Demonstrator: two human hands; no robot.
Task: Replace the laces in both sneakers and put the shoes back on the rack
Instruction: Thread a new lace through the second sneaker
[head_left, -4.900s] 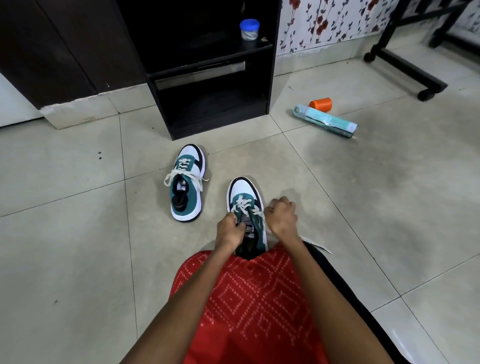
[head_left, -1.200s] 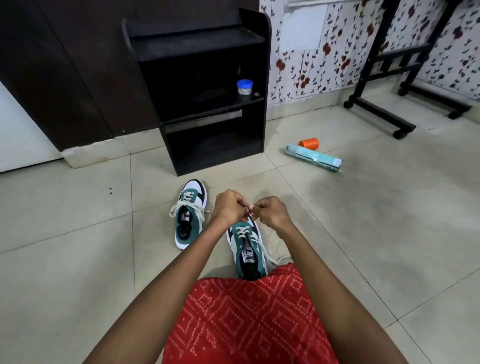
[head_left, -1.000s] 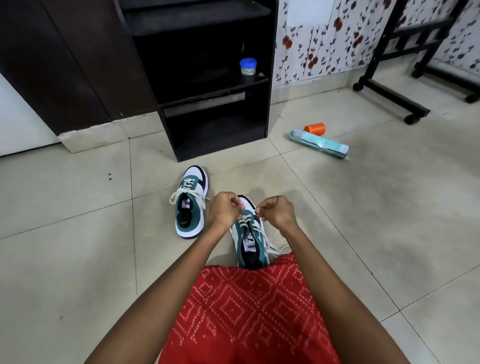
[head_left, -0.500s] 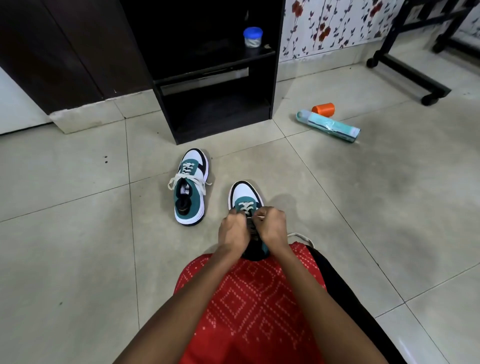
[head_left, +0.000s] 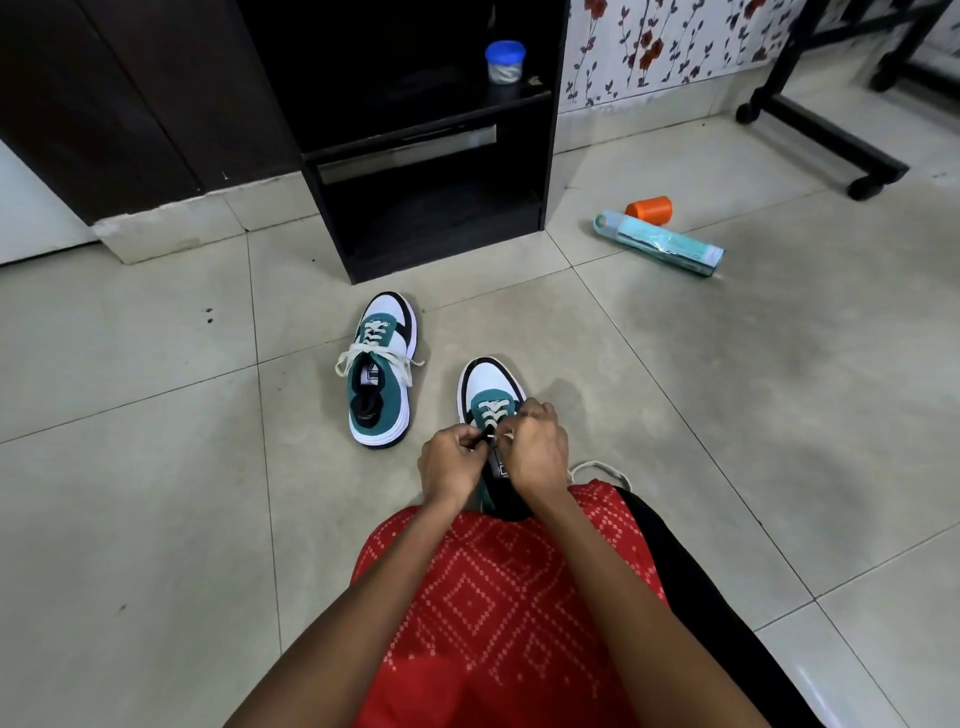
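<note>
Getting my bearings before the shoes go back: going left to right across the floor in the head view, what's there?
Laced sneaker → sneaker under the hands → teal tube → black stand's wheel. The orange spool overlaps the tube, so it is left out.

Black rack (head_left: 549, 156) against the back wall, shelves open. Left of the rack, dark wood panelling (head_left: 130, 93) above a chipped pale skirting (head_left: 166, 228). Right of the rack, white wallpaper (head_left: 675, 52) with red flowers and a black wheeled stand (head_left: 826, 137). In front of the rack, glossy grey floor tiles (head_left: 130, 519), reflecting soft light.
</note>
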